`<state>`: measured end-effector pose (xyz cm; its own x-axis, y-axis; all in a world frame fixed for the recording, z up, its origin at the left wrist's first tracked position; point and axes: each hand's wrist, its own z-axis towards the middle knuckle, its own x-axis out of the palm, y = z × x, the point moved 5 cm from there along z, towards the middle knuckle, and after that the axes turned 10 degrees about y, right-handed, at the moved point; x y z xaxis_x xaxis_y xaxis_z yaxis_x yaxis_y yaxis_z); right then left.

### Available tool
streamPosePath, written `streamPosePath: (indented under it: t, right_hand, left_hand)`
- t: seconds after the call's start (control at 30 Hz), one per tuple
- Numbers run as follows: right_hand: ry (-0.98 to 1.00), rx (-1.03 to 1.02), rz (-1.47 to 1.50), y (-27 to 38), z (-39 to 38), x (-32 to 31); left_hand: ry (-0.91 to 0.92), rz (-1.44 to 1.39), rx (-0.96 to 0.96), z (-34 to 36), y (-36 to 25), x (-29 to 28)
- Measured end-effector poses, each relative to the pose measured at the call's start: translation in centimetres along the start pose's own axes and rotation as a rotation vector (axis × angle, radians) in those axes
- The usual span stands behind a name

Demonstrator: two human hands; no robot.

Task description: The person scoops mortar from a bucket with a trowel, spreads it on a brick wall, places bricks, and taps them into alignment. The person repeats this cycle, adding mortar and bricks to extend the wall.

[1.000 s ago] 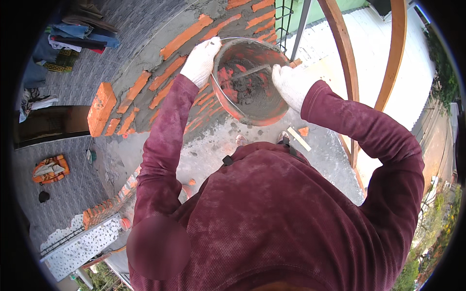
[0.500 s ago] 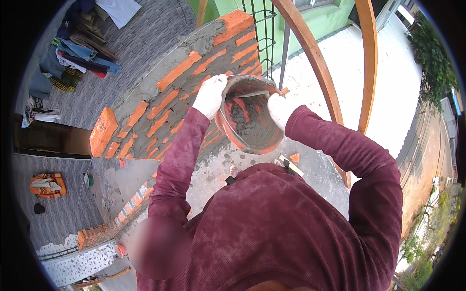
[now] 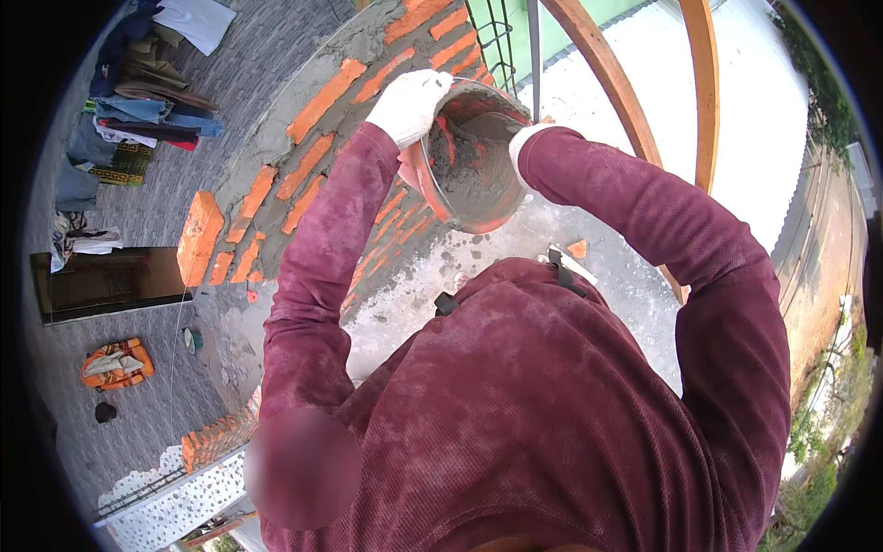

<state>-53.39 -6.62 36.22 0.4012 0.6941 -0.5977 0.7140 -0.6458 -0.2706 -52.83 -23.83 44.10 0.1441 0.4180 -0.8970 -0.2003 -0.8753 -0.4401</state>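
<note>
Left arm: the maroon-sleeved left forearm (image 3: pixel 317 235) rises from the lower edge towards 11 o'clock, elbow bent, wrist above the sleeve's pale, dusty patches.
Left hand: the white-gloved left hand (image 3: pixel 416 103) is clamped on the bucket's rim at the bucket's own 10 o'clock, knuckles upward.
Right arm: the maroon-sleeved right forearm (image 3: pixel 644 198) bends sharply at the elbow near 3 o'clock and reaches inward to the bucket.
Right hand: the white-gloved right hand (image 3: pixel 524 149) is at the bucket's 3 o'clock edge; its cuff hides most of the fingers, so whether they grip cannot be told.
Bucket: the orange-red, round-mouthed bucket (image 3: pixel 427 184) is at 12 o'clock, raised between both hands, tilted with its mouth towards the wearer.
Mortar: wet grey mortar (image 3: pixel 474 175) coats the bucket's inside.
Brickwork: a wall of orange bricks and smeared grey mortar (image 3: pixel 326 99) spans 10 to 12 o'clock, behind the bucket.
Floor: pale-splashed grey concrete (image 3: pixel 391 308) lies below; an orange brick fragment (image 3: pixel 578 248) rests near 3 o'clock.
Frame: black steel rebar (image 3: pixel 497 41) stands just past 12, curved brown wooden beams (image 3: pixel 602 74) between 1 and 2.
Room: hanging clothes (image 3: pixel 138 110) at 10, a dark doorway (image 3: pixel 120 283) at 9.
</note>
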Motion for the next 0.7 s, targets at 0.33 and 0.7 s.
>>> streamPosePath:
  t: [0.33, 0.7]
  right_hand:
    - [0.303, -0.676, 1.261, -2.3, -3.4, 9.8]
    - [0.327, -0.935, 1.443, -0.2, -10.0, 4.9]
  left_hand:
    - [-0.161, -0.273, 0.212, -0.6, -6.6, -1.5]
    - [-0.661, -0.766, 0.152, -8.4, -4.7, -3.9]
